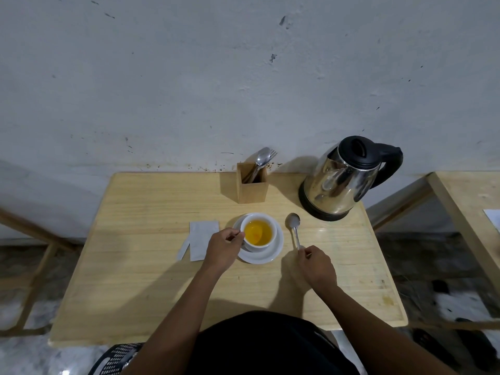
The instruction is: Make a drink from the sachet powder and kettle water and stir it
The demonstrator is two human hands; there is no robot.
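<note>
A: Right hand [315, 262] pinches the spoon [294, 228] by its handle end, bowl lying on the table [140, 280] just beyond. Left hand [223, 249] grips the cup [259, 234] at its near-left side.

B: Cup's full of yellow drink, sitting on the saucer [266, 257]. Risk?

A: A careless stir could slop it over. Torn sachet [201, 239] lies left of the left hand; kettle [343, 180] far right, beyond.

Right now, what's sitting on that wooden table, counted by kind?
Kettle: 1
Cup of yellow drink: 1
Saucer: 1
Loose spoon, its handle held by the right hand: 1
Wooden utensil holder with cutlery inside: 1
Opened sachet, with a torn strip beside it: 1
Total: 6
The left hand touches the cup.
</note>
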